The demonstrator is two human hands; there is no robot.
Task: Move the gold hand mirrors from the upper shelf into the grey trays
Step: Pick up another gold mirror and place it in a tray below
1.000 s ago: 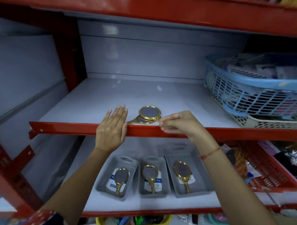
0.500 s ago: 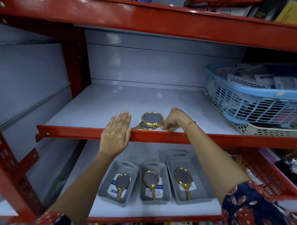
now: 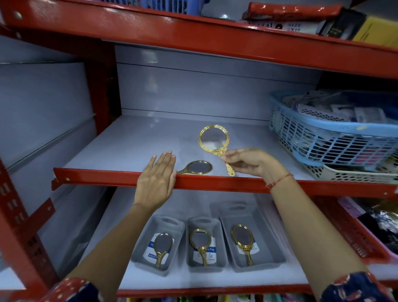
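My right hand (image 3: 253, 163) pinches the handle of a gold hand mirror (image 3: 213, 140) and holds it upright above the upper shelf (image 3: 135, 144). A second gold mirror (image 3: 197, 167) lies flat near the shelf's front edge. My left hand (image 3: 157, 178) rests flat on the red shelf lip, fingers apart, just left of that mirror. On the lower shelf stand three grey trays: the left tray (image 3: 143, 237), middle tray (image 3: 219, 242) and right tray (image 3: 269, 248). Each holds one gold mirror: (image 3: 162, 246), (image 3: 200, 243), (image 3: 243, 240).
A blue basket (image 3: 329, 137) full of packets sits on a cream basket (image 3: 362, 174) at the upper shelf's right. A red basket (image 3: 353, 233) stands at the lower shelf's right. The red beam (image 3: 197, 35) of the shelf above runs overhead.
My right hand closed on the top mirror's handle and lifted it off the stack, tilting it upright. The mirror beneath stays on the shelf. My left hand stayed on the lip.
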